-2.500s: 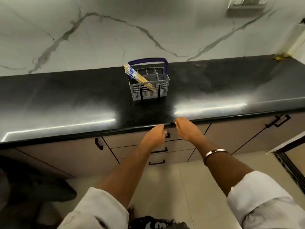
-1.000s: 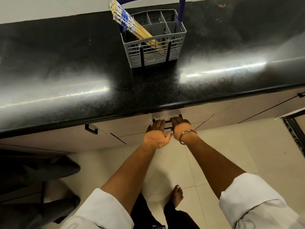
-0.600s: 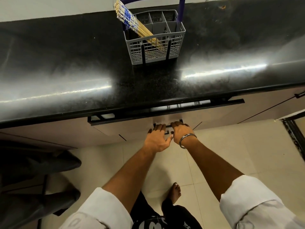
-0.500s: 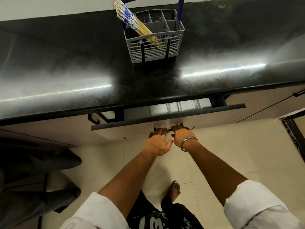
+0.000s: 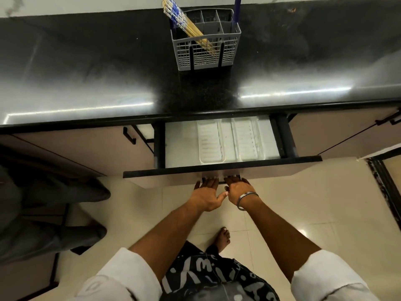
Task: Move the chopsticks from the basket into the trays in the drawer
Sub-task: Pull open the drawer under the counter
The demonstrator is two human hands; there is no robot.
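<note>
A grey plastic basket (image 5: pixel 206 55) with a blue handle stands on the black countertop (image 5: pixel 86 79). Several chopsticks (image 5: pixel 184 22) with blue-patterned tops lean in its left compartment. Below the counter edge the drawer (image 5: pixel 221 166) stands partly pulled out, showing two white ridged trays (image 5: pixel 211 142) side by side. My left hand (image 5: pixel 207 193) and my right hand (image 5: pixel 237 187) both have their fingers hooked on the drawer handle under the front panel.
Closed cabinet fronts with black handles (image 5: pixel 129 135) flank the drawer. A dark chair or stool (image 5: pixel 43 213) stands on the floor at the left. My bare foot (image 5: pixel 222 236) rests on the cream tiles below the drawer.
The drawer has slid out further toward me, pulled by both hands, and the white trays inside have come into view. The basket has not moved.
</note>
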